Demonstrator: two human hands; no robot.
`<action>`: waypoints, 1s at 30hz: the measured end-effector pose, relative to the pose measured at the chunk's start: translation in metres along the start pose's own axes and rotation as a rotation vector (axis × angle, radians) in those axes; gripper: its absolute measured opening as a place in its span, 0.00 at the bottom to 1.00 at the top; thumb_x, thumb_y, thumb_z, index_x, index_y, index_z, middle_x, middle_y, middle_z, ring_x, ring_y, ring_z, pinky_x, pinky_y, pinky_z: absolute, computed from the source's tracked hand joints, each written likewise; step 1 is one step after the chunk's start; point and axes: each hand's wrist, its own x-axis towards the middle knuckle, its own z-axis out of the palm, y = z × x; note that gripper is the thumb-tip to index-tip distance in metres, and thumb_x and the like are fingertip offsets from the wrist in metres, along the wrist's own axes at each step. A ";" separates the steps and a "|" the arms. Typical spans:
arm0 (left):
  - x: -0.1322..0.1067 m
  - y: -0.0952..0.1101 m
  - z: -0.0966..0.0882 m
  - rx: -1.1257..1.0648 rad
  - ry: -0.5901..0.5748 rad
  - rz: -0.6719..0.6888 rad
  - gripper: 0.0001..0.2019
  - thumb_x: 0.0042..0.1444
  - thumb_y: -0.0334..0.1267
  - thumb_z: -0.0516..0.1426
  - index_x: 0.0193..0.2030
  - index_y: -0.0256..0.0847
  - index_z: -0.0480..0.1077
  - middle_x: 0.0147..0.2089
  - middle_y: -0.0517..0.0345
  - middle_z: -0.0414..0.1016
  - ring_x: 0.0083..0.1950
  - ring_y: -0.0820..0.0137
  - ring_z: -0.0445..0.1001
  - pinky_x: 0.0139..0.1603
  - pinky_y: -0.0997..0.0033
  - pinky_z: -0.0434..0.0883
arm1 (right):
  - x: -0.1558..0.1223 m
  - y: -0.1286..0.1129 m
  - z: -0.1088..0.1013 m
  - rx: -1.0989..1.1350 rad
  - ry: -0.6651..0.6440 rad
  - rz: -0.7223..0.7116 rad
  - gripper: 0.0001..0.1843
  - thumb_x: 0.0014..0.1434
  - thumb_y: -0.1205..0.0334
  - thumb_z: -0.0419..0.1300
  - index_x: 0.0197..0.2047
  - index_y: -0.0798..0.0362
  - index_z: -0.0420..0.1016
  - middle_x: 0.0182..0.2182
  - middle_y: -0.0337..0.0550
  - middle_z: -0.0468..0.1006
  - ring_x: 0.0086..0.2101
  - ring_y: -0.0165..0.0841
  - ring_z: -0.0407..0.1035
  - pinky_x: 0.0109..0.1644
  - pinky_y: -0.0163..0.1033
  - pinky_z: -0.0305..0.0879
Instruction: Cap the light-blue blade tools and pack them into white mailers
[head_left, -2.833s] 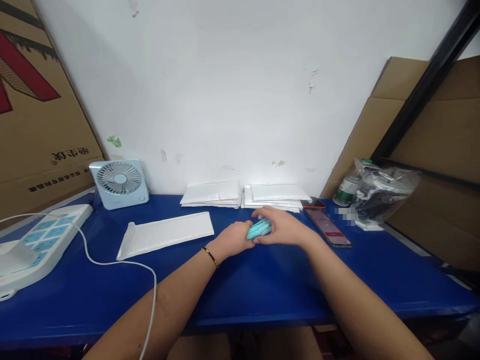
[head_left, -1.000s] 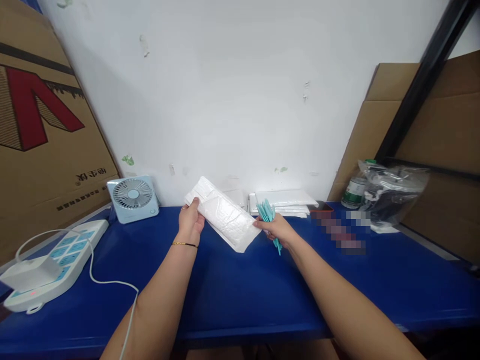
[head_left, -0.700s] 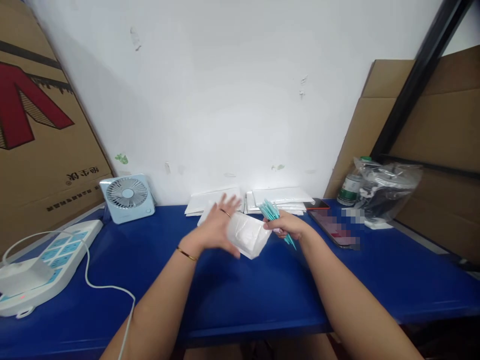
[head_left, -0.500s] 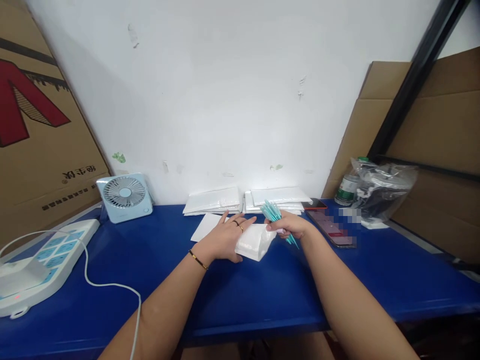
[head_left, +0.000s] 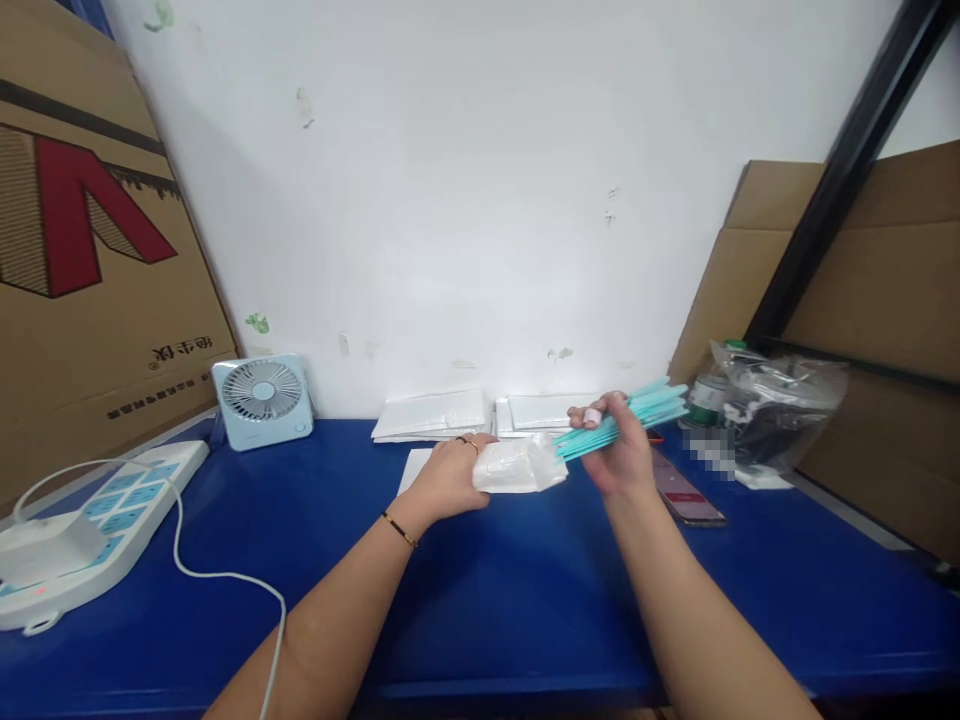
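My left hand (head_left: pixel 448 473) is closed round a white padded mailer (head_left: pixel 517 464), holding its open end up off the blue table (head_left: pixel 480 590). My right hand (head_left: pixel 619 447) grips a bundle of thin teal sticks (head_left: pixel 626 422) and holds it level, its left tips at the mailer's mouth. The rest of the mailer lies flat under my left hand. Both hands hover near the middle of the table, just in front of two stacks of white mailers (head_left: pixel 435 414).
A small pale-blue fan (head_left: pixel 262 398) stands at the back left, beside a white power strip (head_left: pixel 82 530) with a trailing cable. A phone (head_left: pixel 686 492) lies right of my right hand. A plastic bag (head_left: pixel 772 405) and a bottle sit far right. Cardboard leans at both sides.
My left hand went from lying flat on the mailer to gripping and lifting its open end. My right hand turned the teal sticks from upright to level, pointing into the opening.
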 end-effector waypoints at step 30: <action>-0.006 -0.016 -0.009 -1.151 -0.082 0.007 0.32 0.43 0.43 0.63 0.56 0.36 0.63 0.50 0.48 0.71 0.47 0.61 0.70 0.45 0.67 0.66 | 0.032 -0.079 0.062 -0.897 -1.150 0.015 0.21 0.45 0.57 0.68 0.43 0.53 0.75 0.47 0.47 0.71 0.44 0.36 0.66 0.45 0.40 0.65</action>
